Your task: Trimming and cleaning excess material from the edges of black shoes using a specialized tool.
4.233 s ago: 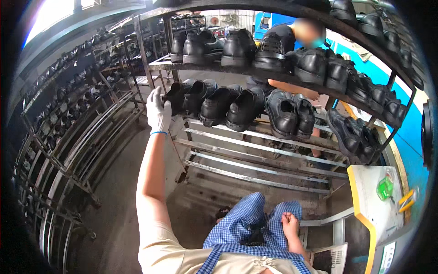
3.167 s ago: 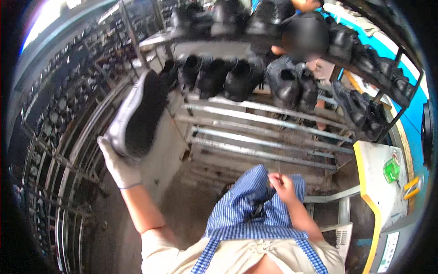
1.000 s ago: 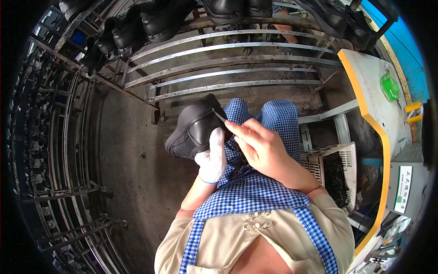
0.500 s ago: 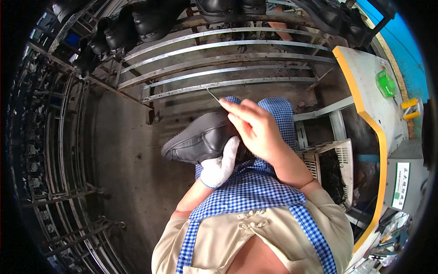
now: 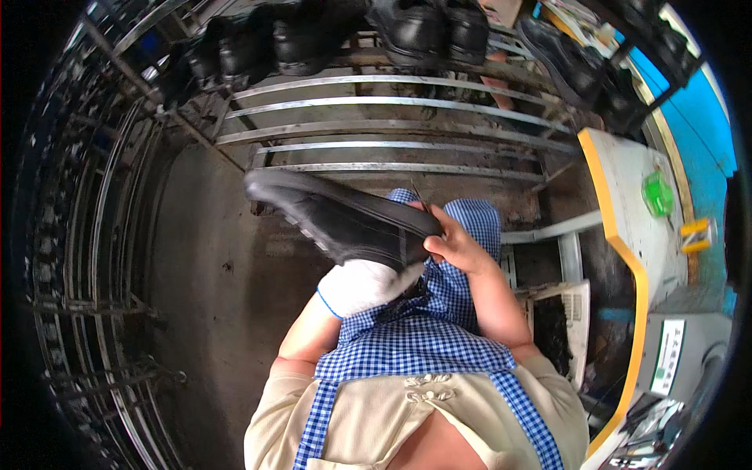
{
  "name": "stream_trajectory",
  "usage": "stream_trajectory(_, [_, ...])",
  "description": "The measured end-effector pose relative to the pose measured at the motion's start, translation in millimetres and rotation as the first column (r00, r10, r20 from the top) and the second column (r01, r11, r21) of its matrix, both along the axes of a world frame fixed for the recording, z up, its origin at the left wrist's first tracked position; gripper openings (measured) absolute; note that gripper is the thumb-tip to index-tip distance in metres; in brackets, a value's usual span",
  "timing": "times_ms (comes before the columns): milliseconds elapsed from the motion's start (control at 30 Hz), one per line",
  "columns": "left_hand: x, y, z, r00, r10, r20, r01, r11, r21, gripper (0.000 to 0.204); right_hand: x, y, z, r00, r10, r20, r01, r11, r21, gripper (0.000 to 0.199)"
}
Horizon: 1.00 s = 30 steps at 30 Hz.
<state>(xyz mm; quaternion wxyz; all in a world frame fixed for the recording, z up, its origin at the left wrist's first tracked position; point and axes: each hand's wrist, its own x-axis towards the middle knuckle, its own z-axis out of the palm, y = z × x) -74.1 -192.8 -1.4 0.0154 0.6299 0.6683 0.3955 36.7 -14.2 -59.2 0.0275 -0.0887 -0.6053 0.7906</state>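
Observation:
A black shoe (image 5: 333, 215) lies tilted across my lap, with its toe toward the upper left and its sole edge turned upward. My left hand (image 5: 362, 288), in a white glove with a blue cuff edge, grips it from below at the opening. Bare, my right hand (image 5: 462, 244) is closed on the heel end, thumb on the near side. A thin metal tool (image 5: 417, 193) sticks up by the right fingers; its handle is hidden behind the shoe and hand. Below lies my blue checked apron (image 5: 415, 345).
Black shoes (image 5: 415, 35) stand on a metal rack (image 5: 352, 102) ahead. More racks (image 5: 98, 258) line the left. At right are a yellow-edged table (image 5: 623, 188), a green container (image 5: 658, 194), a yellow item (image 5: 695, 235), a grey machine (image 5: 693, 352) and a white crate (image 5: 578, 313).
The shoe has turned, its toe swinging up and its sole edge rising. My right hand has come down from above it onto the heel. The view has shifted slightly.

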Motion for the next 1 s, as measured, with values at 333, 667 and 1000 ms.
stream_trajectory(333, [-13, 3, -26, -0.191, -0.286, 0.939, -0.119, 0.956, 0.267, 0.045, -4, -9, 9, 0.878, -0.393, -0.274, 0.447, 0.878, 0.171, 0.019])
stream_trajectory(667, [6, -3, -17, 0.049, -0.134, 0.990, -0.172, 0.975, 0.141, 0.043, -8, -15, 64, 0.741, -0.213, -0.637, 0.656, 0.432, 0.619, 0.019])
stream_trajectory(1000, [3, -17, -6, 0.507, 0.057, 0.860, -0.027, 0.998, -0.051, 0.040, 14, 32, 0, 0.569, -0.693, -0.442, 0.780, 0.626, 0.024, 0.014])
